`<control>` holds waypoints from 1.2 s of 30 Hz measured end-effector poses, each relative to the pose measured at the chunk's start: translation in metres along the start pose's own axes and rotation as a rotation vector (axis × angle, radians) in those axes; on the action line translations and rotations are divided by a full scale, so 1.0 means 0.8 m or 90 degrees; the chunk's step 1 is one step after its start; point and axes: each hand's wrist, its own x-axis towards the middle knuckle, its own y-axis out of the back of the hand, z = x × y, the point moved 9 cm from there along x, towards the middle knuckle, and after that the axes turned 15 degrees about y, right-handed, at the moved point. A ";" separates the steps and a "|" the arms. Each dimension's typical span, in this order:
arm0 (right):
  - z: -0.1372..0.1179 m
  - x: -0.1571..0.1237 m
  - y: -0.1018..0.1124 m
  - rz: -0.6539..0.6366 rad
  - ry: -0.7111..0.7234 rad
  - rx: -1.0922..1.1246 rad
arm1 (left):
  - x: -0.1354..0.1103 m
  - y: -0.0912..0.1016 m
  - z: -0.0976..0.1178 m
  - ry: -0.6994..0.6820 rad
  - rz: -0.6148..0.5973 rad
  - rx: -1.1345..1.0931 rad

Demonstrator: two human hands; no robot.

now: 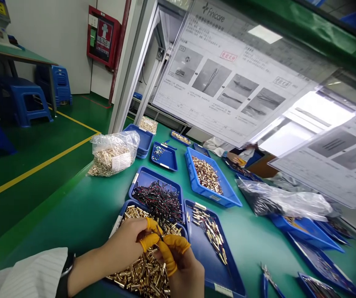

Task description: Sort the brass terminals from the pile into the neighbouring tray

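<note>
My left hand (125, 244) and my right hand (182, 269) wear orange finger cots and meet above a blue tray (119, 219) heaped with gold metal pins (143, 273). Their fingertips pinch a thin dark wire-ended pin (161, 238), mostly hidden by the cots. Just beyond them, a blue tray (146, 178) holds a tangle of black-wired pins (158, 203). To the right of my right hand, another blue tray (204, 256) holds a loose row of gold pins with dark wires (210, 231).
Blue trays of pins (207, 176) cover the green workbench (72, 219), with a plastic bag of gold pins (112, 155) at its left. A dark-filled plastic bag (283, 200) lies right. Printed instruction sheets (227, 70) hang overhead. A co-worker's hand (235, 157) works at the far end.
</note>
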 end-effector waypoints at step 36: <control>-0.008 0.006 -0.002 -0.071 0.003 -0.105 | 0.012 0.016 -0.010 0.045 0.000 -0.255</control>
